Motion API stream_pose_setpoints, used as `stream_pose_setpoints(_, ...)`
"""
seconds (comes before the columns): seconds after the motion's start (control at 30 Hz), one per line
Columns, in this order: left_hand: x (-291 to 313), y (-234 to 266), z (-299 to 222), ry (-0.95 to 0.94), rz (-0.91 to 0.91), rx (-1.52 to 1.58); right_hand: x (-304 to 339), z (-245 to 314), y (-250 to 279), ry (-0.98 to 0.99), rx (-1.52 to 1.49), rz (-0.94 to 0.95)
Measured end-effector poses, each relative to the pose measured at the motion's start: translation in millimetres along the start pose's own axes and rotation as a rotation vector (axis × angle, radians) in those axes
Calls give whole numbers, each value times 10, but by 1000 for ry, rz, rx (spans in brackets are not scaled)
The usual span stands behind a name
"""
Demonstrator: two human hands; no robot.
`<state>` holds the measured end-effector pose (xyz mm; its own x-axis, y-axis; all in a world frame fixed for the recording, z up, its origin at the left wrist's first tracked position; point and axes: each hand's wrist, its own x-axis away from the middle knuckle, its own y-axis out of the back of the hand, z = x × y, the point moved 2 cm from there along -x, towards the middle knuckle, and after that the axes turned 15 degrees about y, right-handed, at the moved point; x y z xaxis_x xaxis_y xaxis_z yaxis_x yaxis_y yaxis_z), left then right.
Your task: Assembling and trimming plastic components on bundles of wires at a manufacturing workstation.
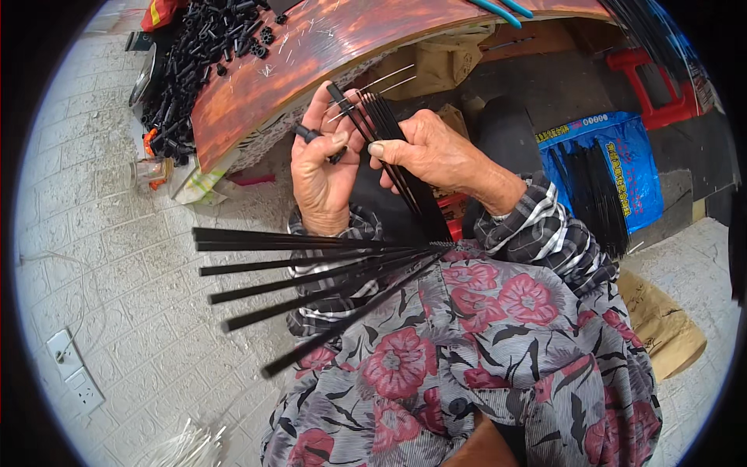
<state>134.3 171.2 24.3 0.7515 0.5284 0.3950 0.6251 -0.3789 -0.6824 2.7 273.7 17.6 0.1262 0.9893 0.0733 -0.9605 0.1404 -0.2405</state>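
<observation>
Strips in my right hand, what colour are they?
The strips are black, best seen in the head view.

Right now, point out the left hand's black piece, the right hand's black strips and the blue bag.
Black piece (307, 134), head view: exposed left end.
Black strips (421, 196), head view: middle of the bundle's length.
Blue bag (647, 185), head view: bare right side.

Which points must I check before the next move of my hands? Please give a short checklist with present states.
1. Left hand holds the short black plastic tube: ok.
2. Right hand grips the bundle of thin black rods: ok.
3. Long flat black strips gathered together: not ok, they fan out across the left sleeve.
4. Pile of small black plastic parts in view: ok, upper left.
5. Rod ends all level: cannot tell.
</observation>
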Motion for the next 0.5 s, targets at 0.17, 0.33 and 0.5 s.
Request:
stream_pose_setpoints(0.17, -59, -115, -3, -40, -229, -165, -31, -90, 20, 52, 44, 29)
stream_pose_setpoints(0.33, -10, -101, 15, -85, -290, -146, -52, -82, 11, 155, 105, 67)
stream_pose_setpoints(0.5, -34, -141, 32, -207, -278, -191, -75, 152, 73, 339, 361, -43)
